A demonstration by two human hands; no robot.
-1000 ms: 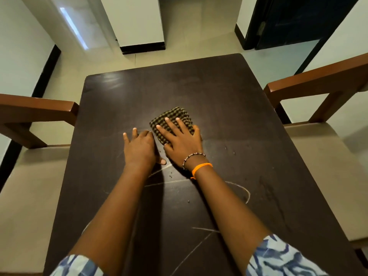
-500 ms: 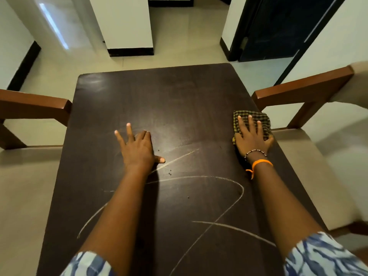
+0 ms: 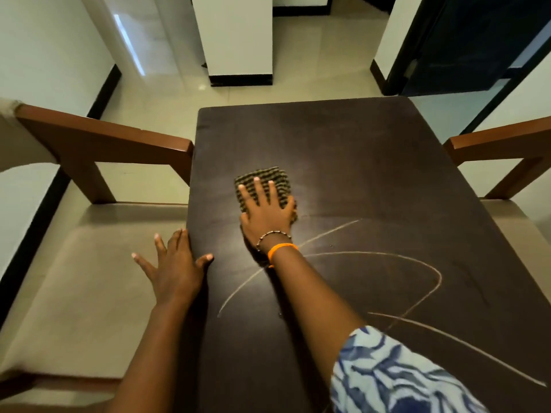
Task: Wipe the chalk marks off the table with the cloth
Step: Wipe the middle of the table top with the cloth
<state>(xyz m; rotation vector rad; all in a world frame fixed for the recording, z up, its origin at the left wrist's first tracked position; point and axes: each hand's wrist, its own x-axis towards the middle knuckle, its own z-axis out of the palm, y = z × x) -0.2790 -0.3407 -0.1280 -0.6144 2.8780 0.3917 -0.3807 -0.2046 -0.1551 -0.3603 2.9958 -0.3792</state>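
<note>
A dark brown table [image 3: 372, 162] fills the middle of the view. White chalk marks [image 3: 429, 266] curve and cross over its near half. A folded checked cloth [image 3: 268, 175] lies on the table's left part. My right hand [image 3: 264, 208] presses flat on the cloth with fingers spread, an orange band and a bead bracelet on the wrist. At the table's left edge, my left hand [image 3: 176, 263] lies flat, fingers apart, thumb on the tabletop and fingers reaching past the edge.
A wooden chair with a beige seat [image 3: 89, 278] stands close against the table's left side. Another such chair [image 3: 507, 147] is at the right. Beyond the table are tiled floor, a white pillar [image 3: 238, 37] and a dark doorway [image 3: 477, 40].
My right hand has slid the cloth from the table's right edge to its left part. My left hand has shifted from the tabletop to the left edge. The view has swung left.
</note>
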